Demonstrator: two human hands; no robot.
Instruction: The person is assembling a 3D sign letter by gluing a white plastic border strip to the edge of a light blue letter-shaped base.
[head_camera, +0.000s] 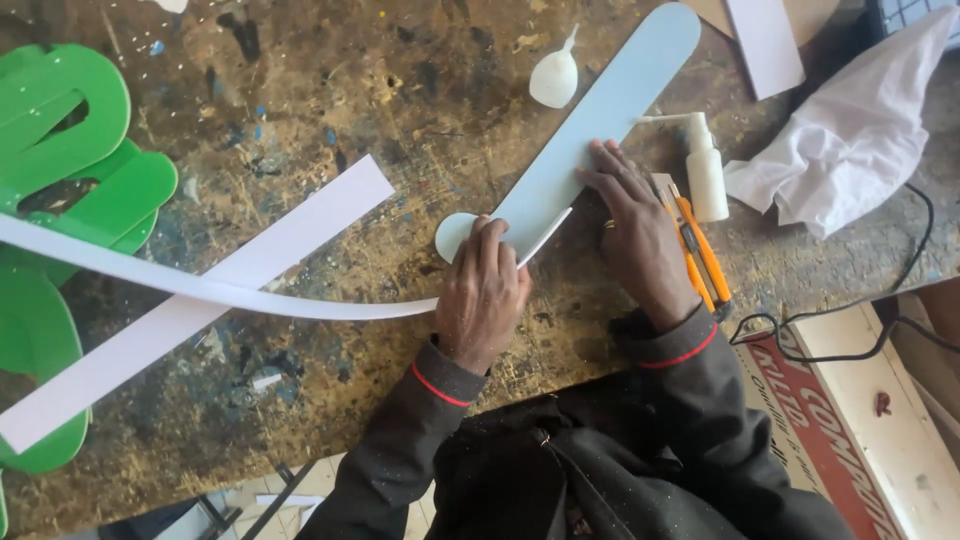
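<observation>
Pressing flat on the pale blue board (590, 140), right hand (635, 225); left hand (482, 290) pinches white strip (200, 285).

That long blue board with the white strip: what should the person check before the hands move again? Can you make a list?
1. Blue board lies flat on the workbench: ok.
2. Right hand presses the board down: ok.
3. Left hand is on the white strip at the board's rounded end: ok.
4. Strip sits tight against the board's edge: cannot tell, the hand hides it.
5. Orange knife lies beside the right hand; blade in or out: cannot tell.
6. Glue bottle within reach: ok.
</observation>
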